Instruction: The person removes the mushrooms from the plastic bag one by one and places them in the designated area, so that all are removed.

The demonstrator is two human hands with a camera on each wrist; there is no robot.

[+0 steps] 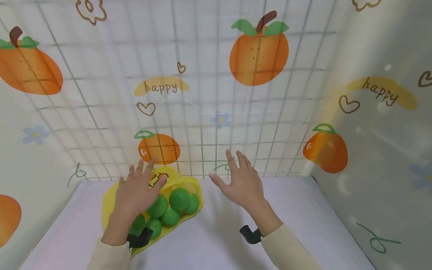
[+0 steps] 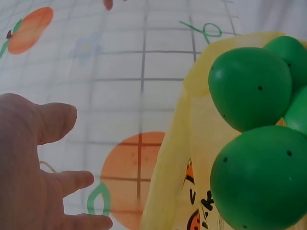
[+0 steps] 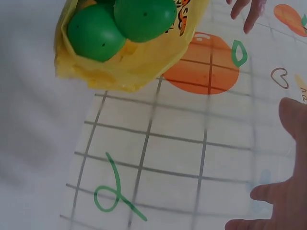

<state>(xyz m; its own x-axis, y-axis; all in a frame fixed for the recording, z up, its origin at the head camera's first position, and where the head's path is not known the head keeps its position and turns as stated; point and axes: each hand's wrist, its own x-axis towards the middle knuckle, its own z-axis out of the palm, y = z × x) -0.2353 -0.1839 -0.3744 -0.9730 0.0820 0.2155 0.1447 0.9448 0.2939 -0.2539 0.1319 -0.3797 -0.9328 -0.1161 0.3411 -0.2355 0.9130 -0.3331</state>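
Note:
Several round green fruits (image 1: pixel 180 198) with small dark dots lie in the mouth of a yellow plastic bag (image 1: pixel 199 187) on the left half of the white table. Over the bag, the left hand (image 1: pixel 136 191) is raised with fingers spread, holding nothing and covering part of bag and fruits. To the right of the bag, the right hand (image 1: pixel 243 185) hovers above the table, fingers also spread and empty. In the left wrist view the left hand (image 2: pixel 43 167) is apart from the bag (image 2: pixel 168 158); in the right wrist view the right hand (image 3: pixel 283 177) touches nothing.
A white table (image 1: pixel 287 225) carries the bag. Around its back and sides hangs a pale curtain (image 1: pixel 209 101) printed with oranges, hearts, flowers and the word happy, with grid lines across the back. A black strap piece (image 1: pixel 250 234) shows at the right wrist.

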